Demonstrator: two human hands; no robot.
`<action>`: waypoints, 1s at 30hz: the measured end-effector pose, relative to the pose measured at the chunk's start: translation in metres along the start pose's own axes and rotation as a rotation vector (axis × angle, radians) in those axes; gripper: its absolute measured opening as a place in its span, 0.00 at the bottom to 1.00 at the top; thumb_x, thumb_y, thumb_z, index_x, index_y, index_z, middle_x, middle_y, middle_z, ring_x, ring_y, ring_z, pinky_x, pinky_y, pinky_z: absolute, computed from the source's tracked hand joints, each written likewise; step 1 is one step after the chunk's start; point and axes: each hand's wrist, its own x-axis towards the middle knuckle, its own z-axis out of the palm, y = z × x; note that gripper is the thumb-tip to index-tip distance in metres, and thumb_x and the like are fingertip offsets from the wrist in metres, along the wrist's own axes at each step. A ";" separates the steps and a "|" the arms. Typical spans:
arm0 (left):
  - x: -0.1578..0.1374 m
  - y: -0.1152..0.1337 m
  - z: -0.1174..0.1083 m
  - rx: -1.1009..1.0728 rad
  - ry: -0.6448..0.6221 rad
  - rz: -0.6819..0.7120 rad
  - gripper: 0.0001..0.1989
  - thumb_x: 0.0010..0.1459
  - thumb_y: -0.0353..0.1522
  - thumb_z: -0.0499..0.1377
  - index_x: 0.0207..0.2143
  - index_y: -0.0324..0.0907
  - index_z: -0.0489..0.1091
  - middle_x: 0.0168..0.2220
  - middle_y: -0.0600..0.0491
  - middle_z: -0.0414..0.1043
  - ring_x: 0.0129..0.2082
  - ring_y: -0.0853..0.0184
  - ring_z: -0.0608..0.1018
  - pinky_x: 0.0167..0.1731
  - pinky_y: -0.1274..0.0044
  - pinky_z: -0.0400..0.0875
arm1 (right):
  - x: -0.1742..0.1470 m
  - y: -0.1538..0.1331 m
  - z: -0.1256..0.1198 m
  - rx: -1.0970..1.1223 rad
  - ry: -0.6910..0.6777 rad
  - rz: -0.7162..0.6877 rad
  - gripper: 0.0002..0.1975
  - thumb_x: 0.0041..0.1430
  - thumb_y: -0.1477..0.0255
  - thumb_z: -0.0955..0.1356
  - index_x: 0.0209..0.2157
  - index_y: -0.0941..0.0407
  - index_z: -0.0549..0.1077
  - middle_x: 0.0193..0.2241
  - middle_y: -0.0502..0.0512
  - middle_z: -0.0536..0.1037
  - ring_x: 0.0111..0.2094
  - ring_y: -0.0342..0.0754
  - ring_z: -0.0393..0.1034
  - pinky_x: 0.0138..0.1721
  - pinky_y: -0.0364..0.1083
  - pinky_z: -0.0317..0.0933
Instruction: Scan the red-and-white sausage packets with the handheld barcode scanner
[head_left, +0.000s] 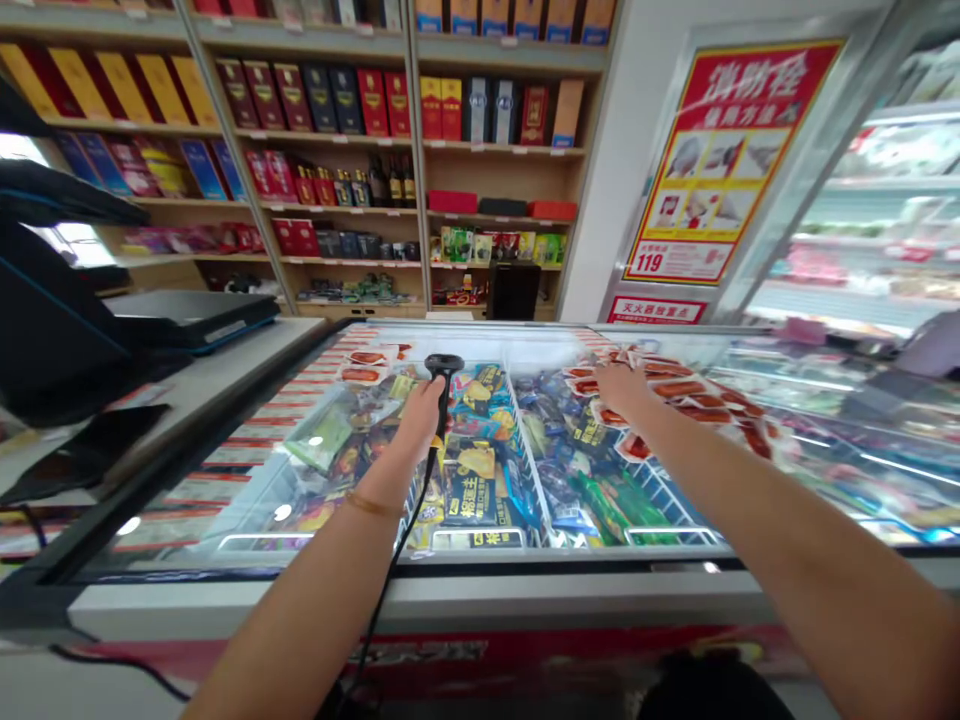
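My left hand (425, 405) is closed round the handle of a black handheld barcode scanner (444, 364), held upright above the glass freezer lid. Its black cord (395, 560) runs down toward me. On the right, my right hand (621, 388) reaches onto a spread of vacuum-packed sausages (701, 400) lying on the glass. Its fingers are at the packs near the far left of that spread, small and blurred, so I cannot tell whether they grip one. Two more sausage packs (364, 374) lie apart on the lid, left of the scanner.
Under the glass of the chest freezer (480, 592), wire baskets hold bagged frozen food (472, 480). At left, a counter carries a flat black device (199, 315) and a dark phone-like slab (86, 450). Shelves of boxes (330, 100) stand behind; a refrigerated display (885, 220) is at right.
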 end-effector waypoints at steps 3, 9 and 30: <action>0.001 -0.009 -0.008 0.094 -0.030 0.053 0.11 0.57 0.41 0.56 0.32 0.42 0.64 0.24 0.56 0.70 0.11 0.74 0.66 0.11 0.80 0.60 | -0.002 -0.008 0.005 -0.114 -0.030 0.100 0.10 0.58 0.79 0.65 0.37 0.59 0.78 0.36 0.70 0.78 0.49 0.67 0.68 0.53 0.68 0.52; 0.004 -0.016 -0.010 0.080 -0.077 0.019 0.14 0.56 0.44 0.56 0.33 0.42 0.63 0.23 0.56 0.69 0.12 0.73 0.67 0.12 0.80 0.60 | 0.008 -0.076 0.004 -0.185 -0.127 0.012 0.12 0.62 0.76 0.63 0.41 0.59 0.78 0.43 0.67 0.78 0.48 0.60 0.69 0.53 0.60 0.54; -0.002 -0.018 -0.010 0.072 -0.227 0.013 0.22 0.50 0.50 0.60 0.32 0.40 0.65 0.22 0.54 0.69 0.13 0.72 0.68 0.11 0.79 0.59 | -0.011 -0.114 0.046 0.565 0.287 -0.011 0.20 0.57 0.76 0.64 0.52 0.56 0.69 0.49 0.60 0.72 0.52 0.52 0.66 0.56 0.52 0.60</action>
